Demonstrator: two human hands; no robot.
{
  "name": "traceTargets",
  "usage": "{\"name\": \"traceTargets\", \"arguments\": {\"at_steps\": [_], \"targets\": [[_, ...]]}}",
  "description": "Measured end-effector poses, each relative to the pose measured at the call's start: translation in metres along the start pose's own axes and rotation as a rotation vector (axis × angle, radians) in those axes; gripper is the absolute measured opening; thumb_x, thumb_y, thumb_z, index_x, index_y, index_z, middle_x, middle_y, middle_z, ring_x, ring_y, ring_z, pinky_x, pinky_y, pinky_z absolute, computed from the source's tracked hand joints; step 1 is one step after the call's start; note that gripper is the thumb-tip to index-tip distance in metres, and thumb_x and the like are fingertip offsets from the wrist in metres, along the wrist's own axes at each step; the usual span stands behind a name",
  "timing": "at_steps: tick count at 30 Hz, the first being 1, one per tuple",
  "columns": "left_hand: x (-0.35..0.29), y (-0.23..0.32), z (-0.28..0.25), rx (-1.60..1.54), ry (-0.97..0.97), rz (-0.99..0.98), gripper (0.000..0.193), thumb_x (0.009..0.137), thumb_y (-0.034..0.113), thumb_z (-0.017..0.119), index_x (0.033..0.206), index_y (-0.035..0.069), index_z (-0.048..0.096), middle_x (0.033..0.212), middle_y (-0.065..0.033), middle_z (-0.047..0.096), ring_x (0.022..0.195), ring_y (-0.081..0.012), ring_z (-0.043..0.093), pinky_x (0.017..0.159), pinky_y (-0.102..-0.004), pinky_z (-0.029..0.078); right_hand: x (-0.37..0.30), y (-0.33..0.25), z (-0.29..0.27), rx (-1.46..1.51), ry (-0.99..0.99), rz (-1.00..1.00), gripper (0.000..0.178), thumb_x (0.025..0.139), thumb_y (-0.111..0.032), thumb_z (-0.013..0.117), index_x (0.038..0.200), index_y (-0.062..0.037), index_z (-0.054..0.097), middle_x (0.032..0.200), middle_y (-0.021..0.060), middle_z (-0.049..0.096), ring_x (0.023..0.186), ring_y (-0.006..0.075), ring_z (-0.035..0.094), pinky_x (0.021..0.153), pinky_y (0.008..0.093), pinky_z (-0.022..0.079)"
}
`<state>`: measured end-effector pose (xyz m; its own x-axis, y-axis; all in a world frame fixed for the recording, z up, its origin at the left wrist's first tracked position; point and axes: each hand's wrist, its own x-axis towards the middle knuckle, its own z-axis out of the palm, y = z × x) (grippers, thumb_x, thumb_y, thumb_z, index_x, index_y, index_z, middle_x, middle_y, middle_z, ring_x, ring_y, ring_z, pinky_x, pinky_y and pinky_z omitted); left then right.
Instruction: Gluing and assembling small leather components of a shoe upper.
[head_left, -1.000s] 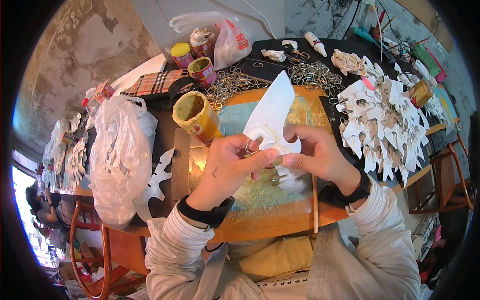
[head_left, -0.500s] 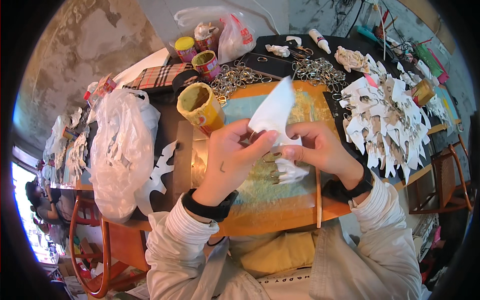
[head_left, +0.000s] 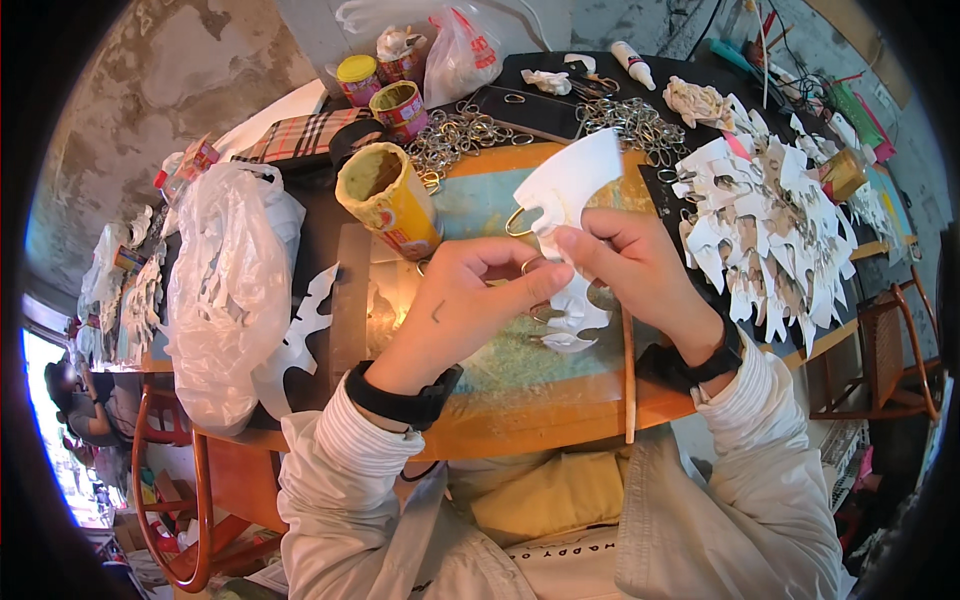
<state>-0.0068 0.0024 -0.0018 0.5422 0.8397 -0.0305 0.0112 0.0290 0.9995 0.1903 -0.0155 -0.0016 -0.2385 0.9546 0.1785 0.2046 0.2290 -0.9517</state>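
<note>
Table (head_left: 520,430) edge curves below both hands at the lower centre of the frame, just above the lap. Around the hands the widest gaps lie over the blue mat (head_left: 475,375): one stretch shows below the left hand (head_left: 460,300), another behind its fingers. A yellow canister (head_left: 412,235) stands near that hand, limiting room toward the left; on the right, a thin wooden stick (head_left: 629,385) runs along the mat's side, with a pile of white cut pieces (head_left: 765,235) well beyond it. Metal rings (head_left: 468,145) lie heaped past the canister.

The white piece (head_left: 575,175) is at the centre of the frame, raised over the mat. Its broad end points up and to the right; the long axis slants steeply down and left to a narrow, notched part. A brass-coloured ring (head_left: 516,222) shows at its left edge.

The right hand (head_left: 645,265) has its fingers clamped on the narrow part. The left thumb and forefinger come together just below; what they pinch, I cannot tell. Under them, another white piece (head_left: 572,343) lies on the mat.
</note>
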Motion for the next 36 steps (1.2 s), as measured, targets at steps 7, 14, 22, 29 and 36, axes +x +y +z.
{"name": "traceTargets", "arguments": {"at_steps": [7, 14, 22, 29, 36], "targets": [[0.003, -0.002, -0.007, -0.066, 0.117, 0.032, 0.016, 0.088, 0.016, 0.071, 0.085, 0.000, 0.067, 0.076, 0.0035, 0.062, 0.068, -0.0022, 0.053, 0.061, -0.0187, 0.043, 0.004, 0.006, 0.001, 0.302, -0.162, 0.188, 0.029, 0.092, -0.031, 0.066, 0.091, -0.0022, 0.065, 0.069, -0.0056, 0.055, 0.061, 0.0022, 0.049, 0.054, 0.0192, 0.040], [0.003, 0.003, -0.009, -0.080, 0.130, -0.050, 0.023, 0.090, 0.026, 0.069, 0.090, 0.002, 0.066, 0.078, 0.0013, 0.061, 0.071, -0.0069, 0.057, 0.063, -0.0219, 0.047, 0.008, 0.015, 0.001, 0.250, -0.190, 0.196, 0.026, 0.088, -0.026, 0.072, 0.098, -0.0020, 0.068, 0.073, -0.0052, 0.059, 0.062, 0.0021, 0.049, 0.056, 0.0185, 0.039], [-0.002, 0.000, -0.014, -0.057, -0.095, -0.003, 0.025, 0.085, 0.013, 0.073, 0.104, -0.001, 0.064, 0.098, -0.0050, 0.066, 0.088, -0.0117, 0.063, 0.080, -0.0259, 0.052, 0.005, 0.018, -0.002, 0.410, 0.095, 0.053, 0.022, 0.091, -0.019, 0.067, 0.104, -0.0014, 0.067, 0.087, -0.0017, 0.065, 0.074, 0.0044, 0.056, 0.065, 0.0204, 0.045], [0.001, -0.001, -0.012, 0.055, -0.037, -0.043, 0.012, 0.083, 0.007, 0.075, 0.088, 0.000, 0.066, 0.085, -0.0020, 0.068, 0.079, -0.0081, 0.063, 0.074, -0.0228, 0.050, 0.001, 0.013, -0.003, 0.288, 0.053, -0.046, 0.023, 0.091, -0.017, 0.067, 0.108, -0.0005, 0.066, 0.091, 0.0003, 0.066, 0.077, 0.0053, 0.056, 0.068, 0.0224, 0.047], [0.002, -0.003, -0.013, 0.163, -0.099, 0.051, 0.020, 0.082, 0.014, 0.077, 0.089, -0.002, 0.068, 0.083, -0.0023, 0.069, 0.074, -0.0053, 0.061, 0.065, -0.0202, 0.047, 0.004, 0.011, -0.001, 0.101, 0.073, -0.049, 0.023, 0.088, -0.014, 0.069, 0.107, -0.0007, 0.065, 0.090, -0.0007, 0.065, 0.076, 0.0038, 0.055, 0.066, 0.0202, 0.045]]}}
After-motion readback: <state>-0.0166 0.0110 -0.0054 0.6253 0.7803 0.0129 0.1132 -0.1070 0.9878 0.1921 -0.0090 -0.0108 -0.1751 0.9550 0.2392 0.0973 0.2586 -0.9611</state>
